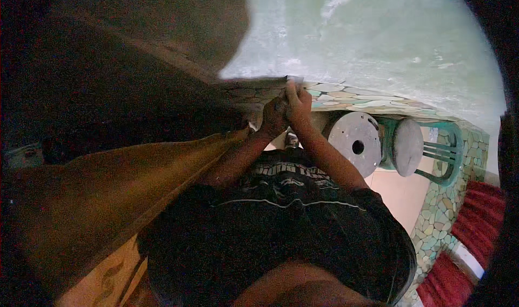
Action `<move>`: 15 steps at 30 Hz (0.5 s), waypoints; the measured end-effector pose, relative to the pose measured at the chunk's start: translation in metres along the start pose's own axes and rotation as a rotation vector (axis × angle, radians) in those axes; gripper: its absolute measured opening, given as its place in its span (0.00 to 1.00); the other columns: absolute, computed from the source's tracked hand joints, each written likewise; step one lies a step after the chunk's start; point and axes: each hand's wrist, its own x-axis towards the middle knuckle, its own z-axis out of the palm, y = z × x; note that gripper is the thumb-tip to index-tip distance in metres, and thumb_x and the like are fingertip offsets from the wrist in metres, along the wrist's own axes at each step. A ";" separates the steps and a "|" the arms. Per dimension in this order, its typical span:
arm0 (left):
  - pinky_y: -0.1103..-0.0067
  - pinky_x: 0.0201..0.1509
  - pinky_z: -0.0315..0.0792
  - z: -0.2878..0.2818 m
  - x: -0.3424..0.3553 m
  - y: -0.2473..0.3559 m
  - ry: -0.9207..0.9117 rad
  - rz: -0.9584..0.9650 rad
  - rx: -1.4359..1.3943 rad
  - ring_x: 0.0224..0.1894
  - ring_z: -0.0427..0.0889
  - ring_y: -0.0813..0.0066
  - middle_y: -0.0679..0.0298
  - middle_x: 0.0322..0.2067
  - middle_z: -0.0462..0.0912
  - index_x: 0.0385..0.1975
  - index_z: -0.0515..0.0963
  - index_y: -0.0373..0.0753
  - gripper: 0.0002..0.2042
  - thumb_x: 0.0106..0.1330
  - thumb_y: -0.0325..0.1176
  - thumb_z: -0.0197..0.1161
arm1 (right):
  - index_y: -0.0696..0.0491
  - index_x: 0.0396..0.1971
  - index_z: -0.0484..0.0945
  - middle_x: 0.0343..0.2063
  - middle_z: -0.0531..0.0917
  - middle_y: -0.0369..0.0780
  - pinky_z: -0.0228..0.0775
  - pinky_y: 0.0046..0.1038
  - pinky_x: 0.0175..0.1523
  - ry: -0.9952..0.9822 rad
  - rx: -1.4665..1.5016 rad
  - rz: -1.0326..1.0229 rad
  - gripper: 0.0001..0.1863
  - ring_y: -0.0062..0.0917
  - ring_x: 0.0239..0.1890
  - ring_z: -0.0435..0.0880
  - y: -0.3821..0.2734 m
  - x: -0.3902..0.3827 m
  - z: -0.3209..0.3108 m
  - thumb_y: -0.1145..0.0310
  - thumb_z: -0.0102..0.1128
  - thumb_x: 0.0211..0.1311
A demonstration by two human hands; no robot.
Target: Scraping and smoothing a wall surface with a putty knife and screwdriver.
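My two hands are close together in front of the wall, level with the top of its stone-patterned lower band (367,97). My right hand (299,102) is closed, its fingers pointing up at the line where the band meets the pale green plaster (378,31). A small greyish flat piece (294,80) shows at those fingertips; its kind is too blurred to tell. Right beside it, touching or nearly touching, my left hand (275,114) is curled closed. Whatever it may hold is hidden.
A yellow-brown curtain (135,172) hangs along my left. To the right stand a round grey disc with a central hole (346,139), another round grey piece (409,144) and a green plastic chair (457,150). Dark red cloth (481,215) lies at the far right.
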 end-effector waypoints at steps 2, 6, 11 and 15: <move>0.66 0.45 0.69 0.006 -0.021 -0.019 0.125 0.078 -0.308 0.43 0.74 0.53 0.49 0.43 0.74 0.49 0.67 0.33 0.22 0.53 0.33 0.59 | 0.60 0.25 0.76 0.20 0.77 0.36 0.63 0.25 0.28 -0.124 -0.251 -0.046 0.18 0.18 0.23 0.71 0.005 -0.008 0.009 0.58 0.51 0.61; 0.67 0.46 0.68 -0.010 -0.033 -0.038 -0.009 0.031 -0.066 0.45 0.72 0.52 0.50 0.44 0.73 0.50 0.67 0.34 0.24 0.52 0.33 0.59 | 0.60 0.28 0.76 0.22 0.78 0.36 0.64 0.25 0.28 -0.064 -0.036 0.074 0.17 0.18 0.24 0.72 0.007 -0.024 0.031 0.59 0.52 0.61; 0.68 0.61 0.57 -0.038 -0.043 -0.024 -0.115 -0.391 -0.334 0.55 0.63 0.61 0.53 0.53 0.65 0.58 0.58 0.35 0.23 0.65 0.39 0.45 | 0.61 0.29 0.77 0.23 0.78 0.35 0.64 0.25 0.28 -0.031 -0.033 0.077 0.17 0.18 0.25 0.72 0.006 -0.034 0.047 0.59 0.53 0.61; 0.66 0.41 0.69 -0.051 -0.012 -0.016 0.201 0.093 0.254 0.40 0.74 0.54 0.52 0.38 0.75 0.48 0.66 0.34 0.23 0.52 0.35 0.58 | 0.60 0.31 0.77 0.25 0.78 0.37 0.66 0.25 0.31 -0.049 0.280 0.140 0.16 0.18 0.27 0.73 0.009 -0.008 0.054 0.60 0.54 0.61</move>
